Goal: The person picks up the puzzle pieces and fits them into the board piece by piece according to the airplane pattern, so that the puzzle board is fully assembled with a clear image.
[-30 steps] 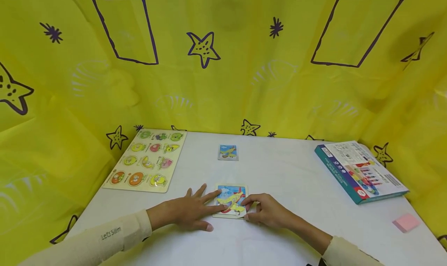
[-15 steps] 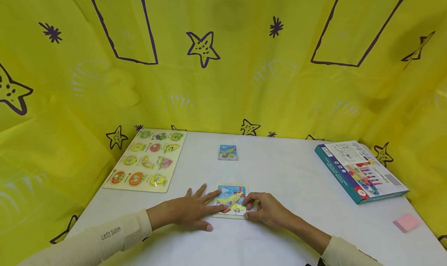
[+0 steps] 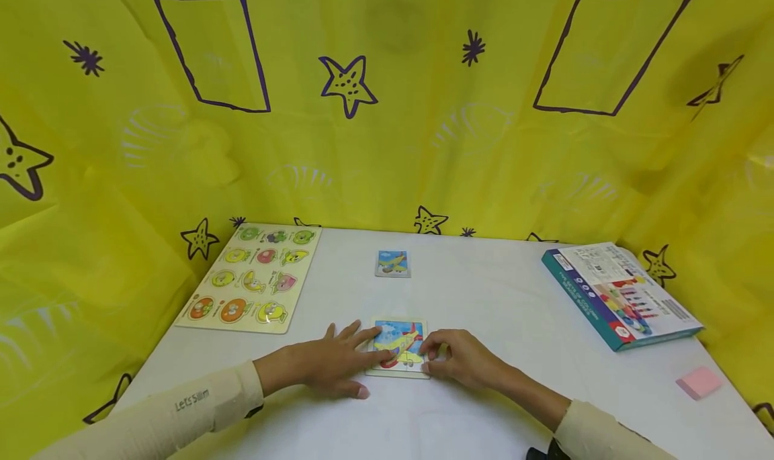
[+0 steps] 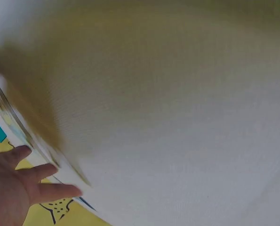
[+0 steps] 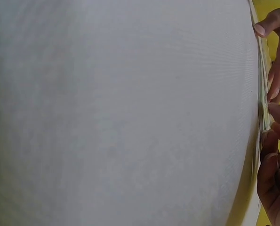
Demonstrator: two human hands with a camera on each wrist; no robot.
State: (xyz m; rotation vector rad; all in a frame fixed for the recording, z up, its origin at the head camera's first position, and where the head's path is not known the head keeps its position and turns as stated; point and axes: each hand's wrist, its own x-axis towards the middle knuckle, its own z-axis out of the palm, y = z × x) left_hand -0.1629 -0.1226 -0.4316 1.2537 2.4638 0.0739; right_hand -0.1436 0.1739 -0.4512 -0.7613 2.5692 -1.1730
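Note:
A small jigsaw puzzle of a yellow airplane lies in its pale tray on the white table, in the head view's lower middle. My left hand spreads its fingers from the left, and its fingertips rest on the puzzle's left part. From the right, my right hand curls its thumb and fingers at the lower right puzzle piece, pinching it by its right edge. That piece sits level with the others and is partly covered by the fingertips. In the right wrist view both hands meet at the thin edge of the tray.
Behind the puzzle lies a small airplane picture card. A fruit peg board lies at the left. On the right are a teal-and-white box and a pink block. A yellow curtain surrounds the table.
The lower right puzzle piece, tilted up in my right hand a second ago, now lies flat in the tray. My left hand has stayed nearly still. The head view has shifted slightly.

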